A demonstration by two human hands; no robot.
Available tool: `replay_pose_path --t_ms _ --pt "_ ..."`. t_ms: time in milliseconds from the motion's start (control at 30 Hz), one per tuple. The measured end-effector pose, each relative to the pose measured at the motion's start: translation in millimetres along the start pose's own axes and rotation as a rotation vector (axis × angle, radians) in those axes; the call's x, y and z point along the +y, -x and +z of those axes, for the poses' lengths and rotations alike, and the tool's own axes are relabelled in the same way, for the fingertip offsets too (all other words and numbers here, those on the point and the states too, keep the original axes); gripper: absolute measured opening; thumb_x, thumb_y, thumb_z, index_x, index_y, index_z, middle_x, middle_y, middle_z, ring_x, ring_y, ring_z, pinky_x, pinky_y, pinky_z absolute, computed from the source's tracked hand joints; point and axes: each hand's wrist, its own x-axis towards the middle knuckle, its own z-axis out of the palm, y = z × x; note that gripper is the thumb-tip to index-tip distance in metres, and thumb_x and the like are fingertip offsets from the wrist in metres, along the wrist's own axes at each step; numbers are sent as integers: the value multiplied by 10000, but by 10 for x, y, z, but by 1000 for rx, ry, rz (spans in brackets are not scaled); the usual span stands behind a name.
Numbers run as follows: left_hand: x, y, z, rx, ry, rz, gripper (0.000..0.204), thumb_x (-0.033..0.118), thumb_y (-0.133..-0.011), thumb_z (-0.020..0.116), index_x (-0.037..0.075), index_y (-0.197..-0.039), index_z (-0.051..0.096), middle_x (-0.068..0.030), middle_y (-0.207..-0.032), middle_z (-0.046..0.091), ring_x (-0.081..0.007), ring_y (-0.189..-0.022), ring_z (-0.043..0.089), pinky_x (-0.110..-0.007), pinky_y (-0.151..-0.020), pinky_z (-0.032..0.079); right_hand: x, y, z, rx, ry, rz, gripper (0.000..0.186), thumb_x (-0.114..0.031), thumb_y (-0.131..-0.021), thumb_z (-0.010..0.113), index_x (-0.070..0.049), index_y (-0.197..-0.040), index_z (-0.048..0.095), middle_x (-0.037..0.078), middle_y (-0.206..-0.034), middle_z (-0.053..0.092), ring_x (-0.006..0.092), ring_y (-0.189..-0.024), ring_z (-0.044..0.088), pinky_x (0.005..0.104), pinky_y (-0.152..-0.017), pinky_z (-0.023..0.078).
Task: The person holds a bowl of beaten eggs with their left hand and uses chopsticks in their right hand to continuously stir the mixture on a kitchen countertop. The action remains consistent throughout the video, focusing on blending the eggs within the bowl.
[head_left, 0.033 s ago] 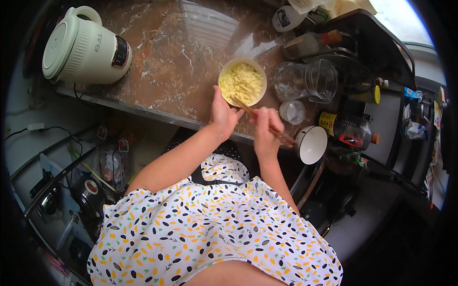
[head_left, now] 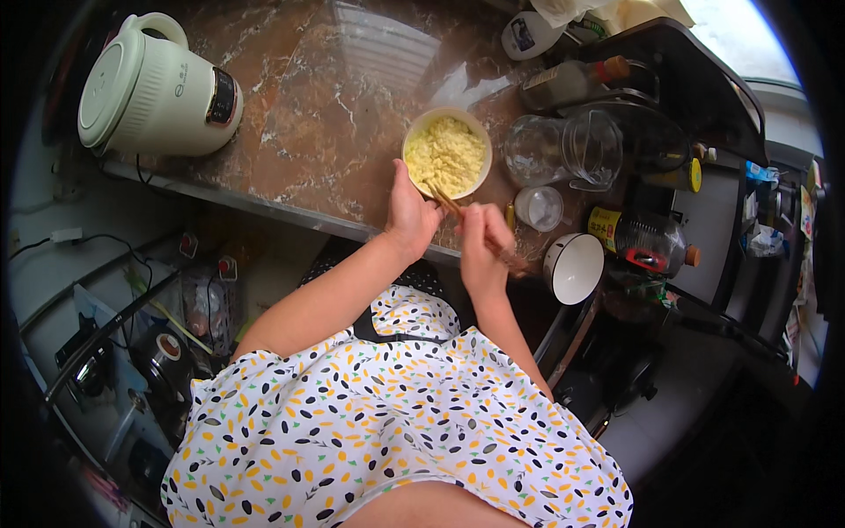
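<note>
A pale bowl point(head_left: 485, 172) stands on the counter, filled with a crumbly, light yellow mixture point(head_left: 449, 151). My left hand point(head_left: 412, 216) grips its near left side, thumb up along the rim and fingers around the front. In my closed right hand point(head_left: 484, 242) are wooden chopsticks point(head_left: 447, 201), slanting over the near rim with their tips in the mixture. Motion blurs the lower part of that hand and the rear ends of the chopsticks. Just right of the right hand sits a white bowl point(head_left: 576, 268) with a dark rim.
Right of the filled bowl are a small clear tub point(head_left: 539, 208), a glass jar point(head_left: 537, 148) and a dark sauce bottle point(head_left: 647, 239). Behind them lies a bottle with a reddish cap point(head_left: 568, 84). A cream electric pot point(head_left: 167, 97) occupies the far left. The counter's front edge point(head_left: 264, 207) runs beneath my wrists.
My right hand has shifted slightly left and nearer to me, and the chopsticks have tilted a little. The left hand and the filled bowl stay in place.
</note>
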Motion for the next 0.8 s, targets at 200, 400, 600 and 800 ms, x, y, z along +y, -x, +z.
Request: replay_pose_path --t_ms 200,400,600,800 --pt "12 70 70 74 -33 -6 693 581 -989 122 103 -1480 224 -122 -1473 327 -289 -1342 351 -428 -1107 319 -167 -102 -148 123 -150 44 297 -189 -992 475 4 -791 578 49 -672 602 89 -606 542 261 -555 420" --pt "22 40 79 25 15 25 686 576 -991 127 105 -1480 225 -120 -1480 316 -293 -1361 324 -462 -1125 282 -46 -90 -88 43 -83 36 218 -141 -954 537 2 -796 585 31 -679 606 95 -597 547 255 -554 429" --pt "20 60 95 53 -13 10 692 581 -988 132 102 -1479 227 -125 -1484 307 -301 -1356 328 -467 -1118 294 -69 -88 -77 12 -72 7 246 -153 -956 530 8 -777 580 48 -649 608 97 -608 569 263 -561 442" --pt "15 73 69 69 -26 6 708 598 -981 142 100 -1478 223 -125 -1486 298 -295 -1355 332 -444 -1128 287 -273 -189 -174 25 -83 90 286 -192 -979 505 20 -819 610 39 -726 623 85 -640 565 232 -600 443"
